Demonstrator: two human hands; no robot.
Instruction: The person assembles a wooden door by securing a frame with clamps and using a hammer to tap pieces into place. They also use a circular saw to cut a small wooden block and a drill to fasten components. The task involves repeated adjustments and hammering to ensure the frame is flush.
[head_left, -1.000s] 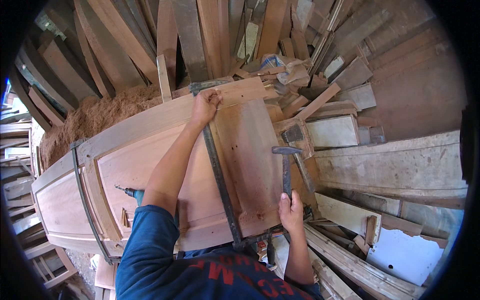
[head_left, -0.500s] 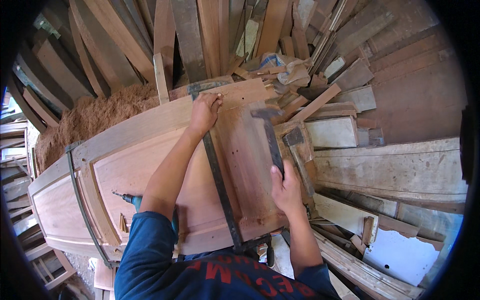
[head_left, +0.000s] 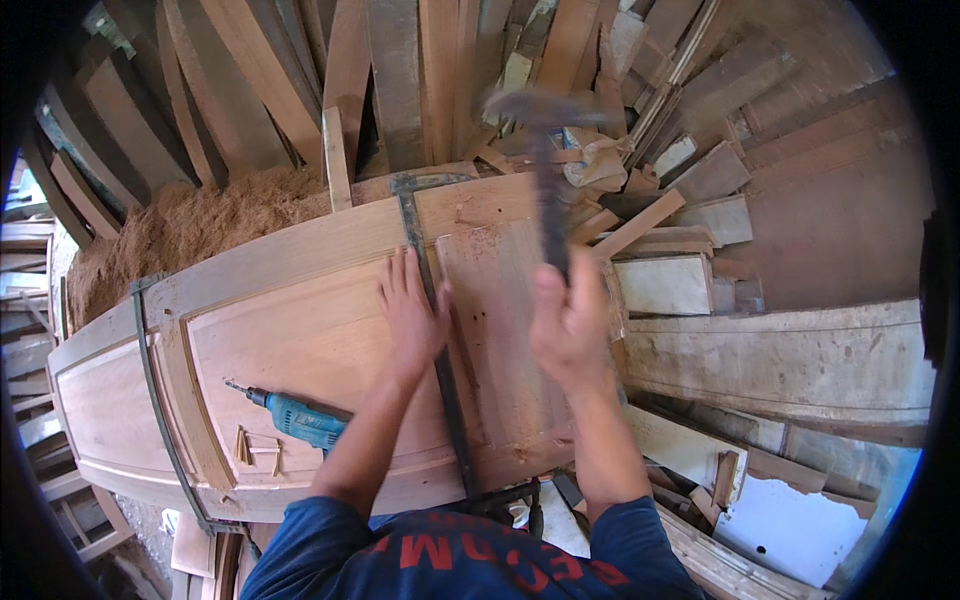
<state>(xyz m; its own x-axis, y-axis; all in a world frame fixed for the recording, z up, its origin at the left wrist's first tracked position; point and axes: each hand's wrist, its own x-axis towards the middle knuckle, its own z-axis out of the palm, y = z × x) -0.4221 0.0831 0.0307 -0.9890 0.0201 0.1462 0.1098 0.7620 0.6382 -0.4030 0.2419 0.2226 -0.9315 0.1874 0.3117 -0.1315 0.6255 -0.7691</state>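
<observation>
My right hand is closed round the handle of a hammer, held up over the right end of a panelled wooden door. Motion smears the hammer's head. My left hand lies with fingers stretched out on the door, against a dark metal bar clamp that crosses it. Left of my left forearm, a teal power drill rests on the panel with its bit pointing left. Several thin wooden pegs lie beside the drill.
Another bar clamp spans the door's left part. A heap of sawdust lies along the far edge, with upright planks behind it. Offcuts and boards are piled on the right, near a white sheet.
My left hand has drawn back from the door's far rail, its pinched fingers now spread on the panel. My right hand has raised the hammer up and away. The drill shows more fully.
</observation>
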